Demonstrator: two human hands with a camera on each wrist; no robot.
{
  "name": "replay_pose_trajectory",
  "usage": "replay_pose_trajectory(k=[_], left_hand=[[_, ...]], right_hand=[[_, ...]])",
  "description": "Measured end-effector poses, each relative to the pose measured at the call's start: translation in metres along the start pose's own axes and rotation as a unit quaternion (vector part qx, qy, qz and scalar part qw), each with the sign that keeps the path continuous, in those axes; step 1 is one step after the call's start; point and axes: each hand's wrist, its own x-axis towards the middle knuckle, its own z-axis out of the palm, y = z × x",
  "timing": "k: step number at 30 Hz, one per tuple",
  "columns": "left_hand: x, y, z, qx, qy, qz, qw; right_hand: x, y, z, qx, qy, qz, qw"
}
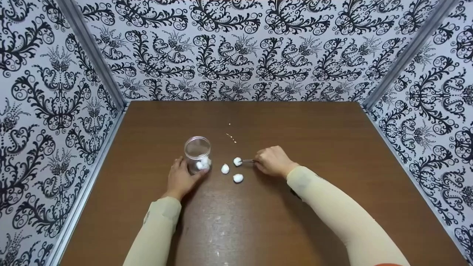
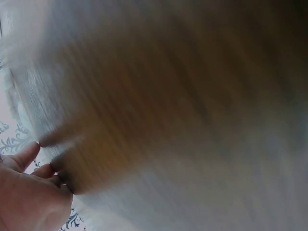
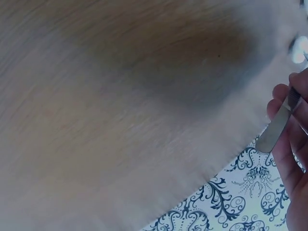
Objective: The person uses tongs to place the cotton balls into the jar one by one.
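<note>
My left hand (image 1: 181, 178) holds a clear plastic jar (image 1: 197, 148) low on its side, thumb at the front and fingers at the left. Several cotton balls (image 1: 203, 163) lie inside the jar, which has no lid on. My right hand (image 1: 274, 161) grips metal tweezers (image 1: 248, 160), whose flat rear end sticks out past the fingers in the right wrist view. At the tweezers' tips is a cotton ball (image 1: 237, 161); whether they pinch it is too small to tell. Two more cotton balls, one nearer the jar (image 1: 225, 169) and one closer to me (image 1: 238, 178), rest on the table.
The brown wooden table (image 1: 314, 125) is enclosed by patterned wall panels (image 1: 236, 48) at the back and both sides. Small pale specks (image 1: 231, 137) lie on the tabletop behind the cotton balls.
</note>
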Motion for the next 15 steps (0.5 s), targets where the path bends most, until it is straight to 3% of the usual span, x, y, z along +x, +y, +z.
replay_pose_trajectory(k=[9, 15], left_hand=[[0.000, -0.001, -0.001, -0.003, -0.010, -0.004, 0.9999], [-0.001, -0.002, 0.002, -0.001, 0.001, 0.003, 1.0000]], right_hand=[[-0.001, 0.011, -0.018, 0.005, -0.006, 0.008, 0.9999], [-0.002, 0.016, -0.027, 0.005, 0.002, 0.007, 1.0000]])
